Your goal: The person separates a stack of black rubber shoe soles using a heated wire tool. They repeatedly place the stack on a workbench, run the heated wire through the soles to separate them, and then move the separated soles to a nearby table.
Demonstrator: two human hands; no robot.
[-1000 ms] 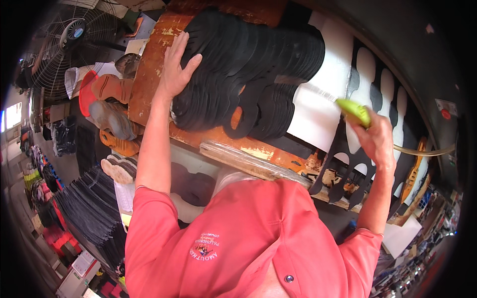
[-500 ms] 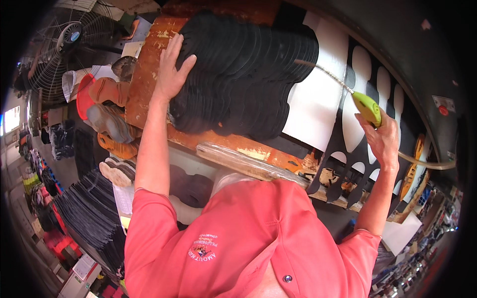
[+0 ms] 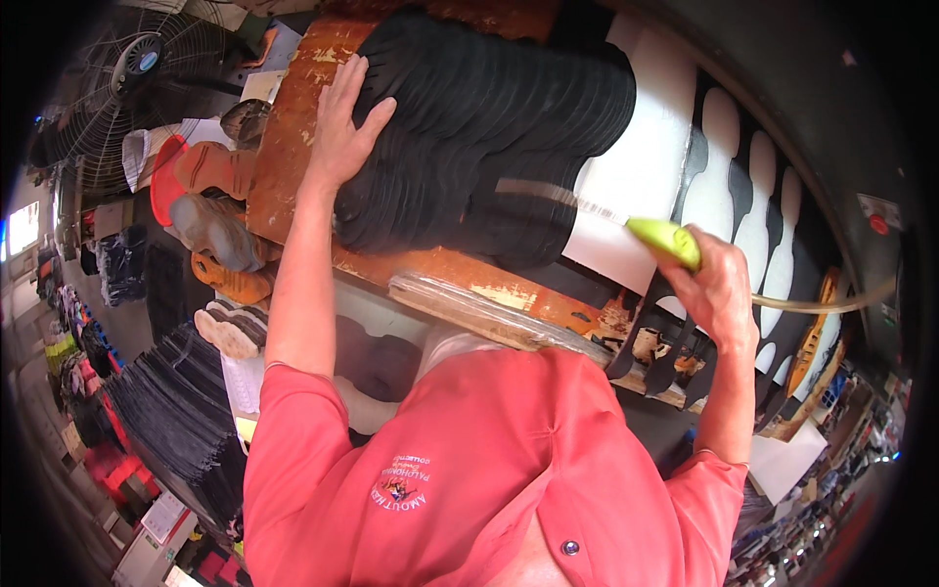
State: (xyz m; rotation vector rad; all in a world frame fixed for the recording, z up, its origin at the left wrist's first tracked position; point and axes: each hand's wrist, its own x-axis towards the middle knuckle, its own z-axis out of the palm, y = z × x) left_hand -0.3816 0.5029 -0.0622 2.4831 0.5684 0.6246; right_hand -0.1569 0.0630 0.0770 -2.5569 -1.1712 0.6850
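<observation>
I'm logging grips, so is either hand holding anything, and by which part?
The right hand holds a green tool by its rear end, near the hose. The left hand rests at the edge of black soles, apparently gripping nothing.

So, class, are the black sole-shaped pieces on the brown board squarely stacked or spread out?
Spread out: the black pieces overlap in rows across the brown board, with many curved edges showing side by side.
</observation>
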